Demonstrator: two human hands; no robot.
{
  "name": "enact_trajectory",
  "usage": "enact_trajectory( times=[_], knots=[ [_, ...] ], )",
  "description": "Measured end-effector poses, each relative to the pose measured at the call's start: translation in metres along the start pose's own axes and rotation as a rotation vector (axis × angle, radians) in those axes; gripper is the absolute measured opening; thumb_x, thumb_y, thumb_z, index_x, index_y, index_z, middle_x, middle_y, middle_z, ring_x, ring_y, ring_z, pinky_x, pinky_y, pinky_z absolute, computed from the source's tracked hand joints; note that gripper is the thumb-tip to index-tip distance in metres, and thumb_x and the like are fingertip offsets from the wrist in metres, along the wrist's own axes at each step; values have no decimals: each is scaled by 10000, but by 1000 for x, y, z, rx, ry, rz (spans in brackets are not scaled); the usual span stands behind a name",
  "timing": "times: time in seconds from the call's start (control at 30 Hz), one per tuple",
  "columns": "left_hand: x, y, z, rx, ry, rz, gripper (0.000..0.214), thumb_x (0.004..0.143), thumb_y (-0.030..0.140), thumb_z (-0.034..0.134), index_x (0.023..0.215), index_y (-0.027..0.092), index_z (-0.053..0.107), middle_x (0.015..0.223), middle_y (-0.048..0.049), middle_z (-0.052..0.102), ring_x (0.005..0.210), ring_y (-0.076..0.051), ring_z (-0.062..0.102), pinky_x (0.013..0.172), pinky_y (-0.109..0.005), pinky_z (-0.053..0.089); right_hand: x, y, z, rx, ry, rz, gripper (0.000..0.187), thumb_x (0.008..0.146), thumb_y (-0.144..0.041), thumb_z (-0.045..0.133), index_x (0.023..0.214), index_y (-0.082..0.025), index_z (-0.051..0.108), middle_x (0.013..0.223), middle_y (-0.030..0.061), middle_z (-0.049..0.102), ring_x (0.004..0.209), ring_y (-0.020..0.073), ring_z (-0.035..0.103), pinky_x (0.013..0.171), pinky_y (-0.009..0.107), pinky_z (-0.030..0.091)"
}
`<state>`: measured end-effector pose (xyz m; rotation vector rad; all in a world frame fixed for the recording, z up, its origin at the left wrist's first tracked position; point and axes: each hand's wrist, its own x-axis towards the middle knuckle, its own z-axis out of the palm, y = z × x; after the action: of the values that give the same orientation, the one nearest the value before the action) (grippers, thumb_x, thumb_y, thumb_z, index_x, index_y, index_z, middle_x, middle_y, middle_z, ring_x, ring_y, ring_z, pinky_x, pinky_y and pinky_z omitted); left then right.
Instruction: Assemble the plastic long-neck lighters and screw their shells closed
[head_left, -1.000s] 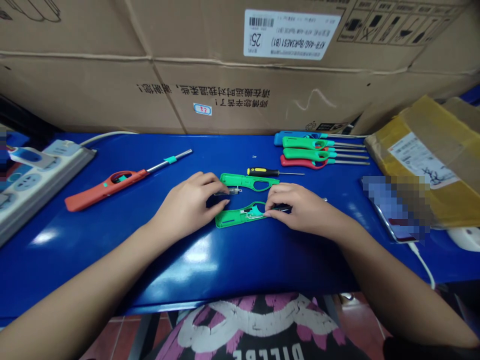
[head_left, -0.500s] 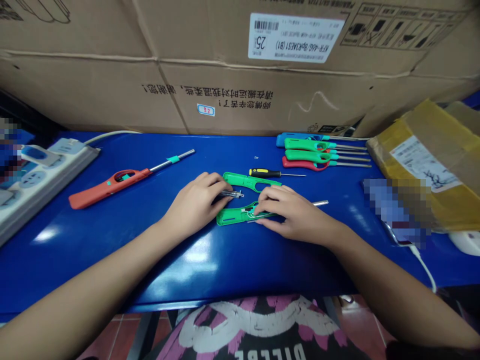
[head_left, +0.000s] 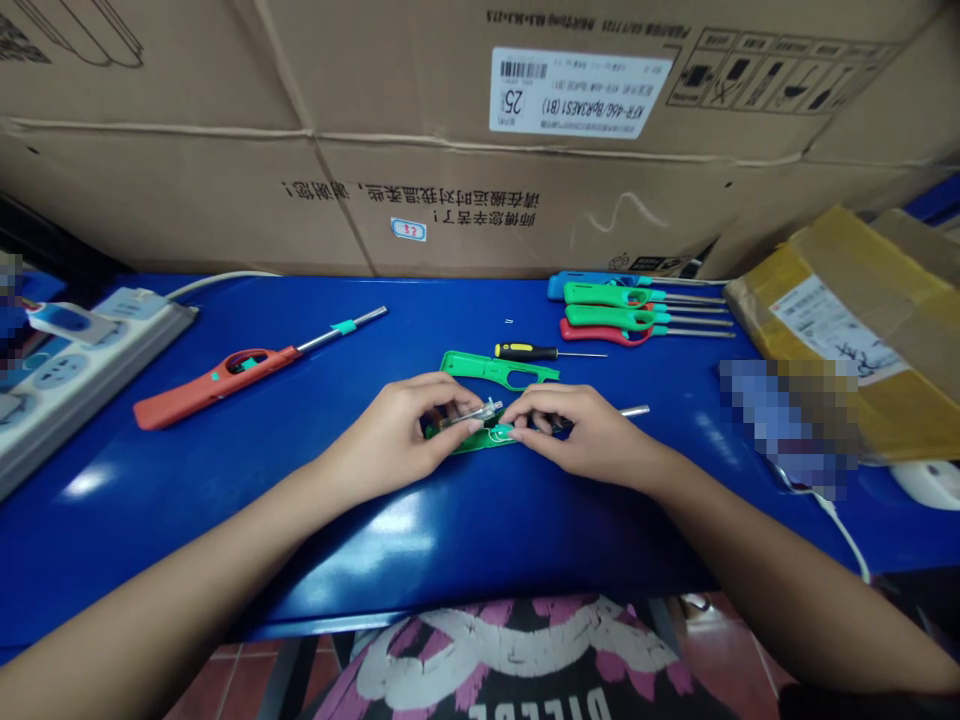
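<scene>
My left hand [head_left: 397, 425] is closed around a clear lighter fuel tank [head_left: 484, 411], its valve end pointing right. Close by on the right, my right hand [head_left: 581, 428] pinches a small teal lighter trigger [head_left: 501, 433] with thin white wires beside it. Under both hands lies one green lighter shell half [head_left: 472, 444], mostly covered by the fingers. A metal lighter tube [head_left: 636, 411] sticks out to the right past my right hand. Just behind the hands, the other green shell half [head_left: 472, 368] rests on the table, inner side up.
A black and yellow screwdriver [head_left: 529, 351] lies behind the shells. Several assembled lighters [head_left: 611, 317] are stacked at back right, near a taped parcel [head_left: 855, 310] and a phone [head_left: 787, 425]. At left are an orange lighter [head_left: 217, 385] and a power strip [head_left: 97, 360]. A large carton [head_left: 420, 180] stands behind.
My left hand has moved right and toward me with the fuel tank, from between the shell halves to over the near one. My right hand still pinches the trigger.
</scene>
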<state>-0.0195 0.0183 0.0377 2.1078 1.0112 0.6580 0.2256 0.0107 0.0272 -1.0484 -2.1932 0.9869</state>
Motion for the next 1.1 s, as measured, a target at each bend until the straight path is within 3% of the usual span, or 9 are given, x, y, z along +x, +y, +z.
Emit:
enact_trajectory(
  times=[0.13,0.4,0.6,1.1],
  knots=[
    [-2,-1,3,-98,-20,-83,108,922,276,642,978,185,661,910,-25,713,789,-144,668,700,-269,541,1,3,0,79,48,39,89,907,-223,657,884,-180,732,830,14,670,603,87,464,580,245,385],
    [-4,3,3,-25,-64,-25,97,1012,244,458,1086,187,484,900,-24,654,742,-138,616,658,-272,492,2,2,1,64,-5,93,117,911,-251,661,890,-182,753,740,-5,677,603,89,497,583,230,388],
    [0,7,2,59,-54,33,282,1063,272,367,1100,181,632,1099,-66,664,1046,-188,628,941,-333,483,2,3,2,68,34,81,134,907,-266,672,887,-169,762,677,-17,624,575,82,460,561,225,368],
    [0,-7,6,25,-104,56,215,1021,279,537,1134,192,698,1090,-35,729,983,-151,678,864,-263,510,1,5,1,80,45,54,109,897,-211,644,872,-165,739,729,-6,644,593,78,492,576,216,394]
  ],
)
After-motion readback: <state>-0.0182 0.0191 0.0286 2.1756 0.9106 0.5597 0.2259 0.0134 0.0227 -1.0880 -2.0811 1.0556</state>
